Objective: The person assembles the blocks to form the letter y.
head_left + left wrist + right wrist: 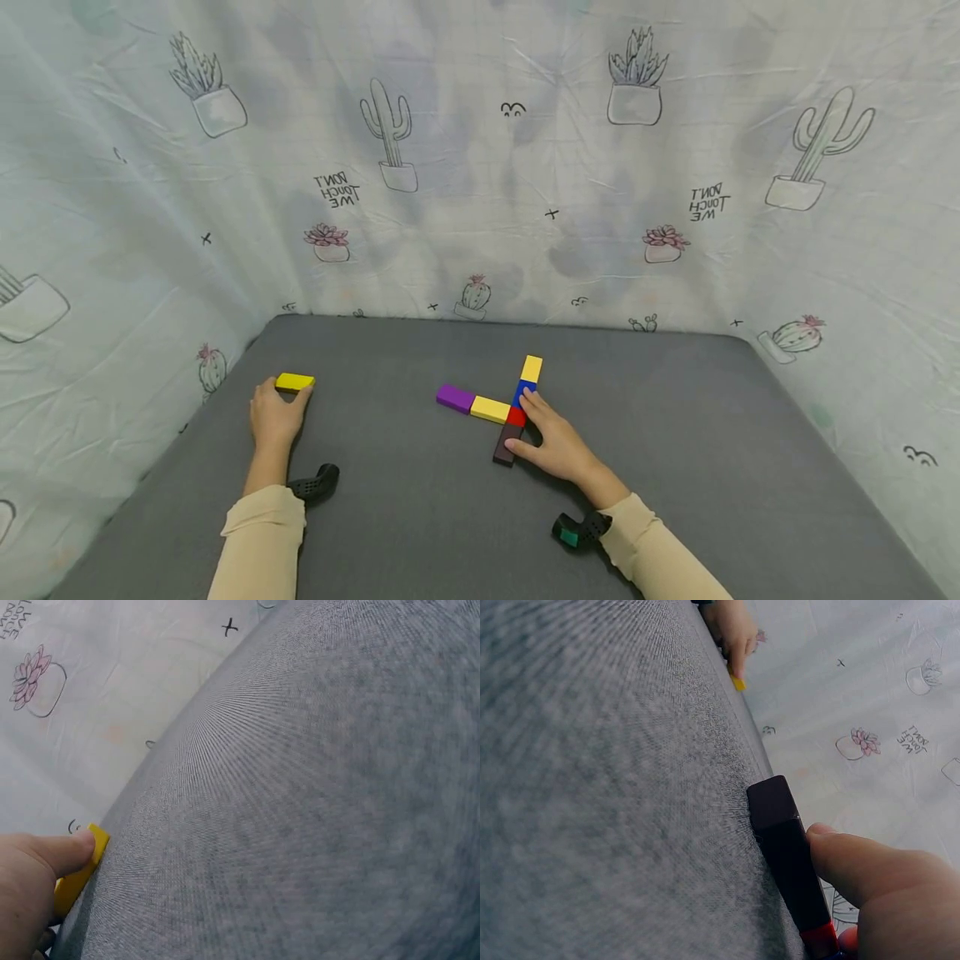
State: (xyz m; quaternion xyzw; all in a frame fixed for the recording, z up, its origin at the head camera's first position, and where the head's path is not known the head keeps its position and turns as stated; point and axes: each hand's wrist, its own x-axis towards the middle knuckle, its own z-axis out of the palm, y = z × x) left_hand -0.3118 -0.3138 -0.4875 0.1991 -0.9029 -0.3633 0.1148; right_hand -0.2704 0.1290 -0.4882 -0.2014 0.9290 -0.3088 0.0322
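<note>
My left hand [273, 417] pinches a bright yellow block [295, 382] between thumb and fingers at the left of the table; the left wrist view shows the thumb on the yellow block [75, 881]. Toward the middle, my right hand [558, 446] rests over a row of blocks, its fingers on the blue block [519, 392] and its thumb at the dark brown block [503, 454]. A red block [517, 417] lies between those two. A pale yellow block [532, 368] tops the row. From the red block, another pale yellow block [490, 409] and a purple block [454, 398] extend left.
Grey cloth covers the table [405, 517]. A pale curtain [480, 183] printed with cacti hangs behind and along both sides. Each wrist carries a black camera mount, one at the left [317, 485] and one at the right [581, 531].
</note>
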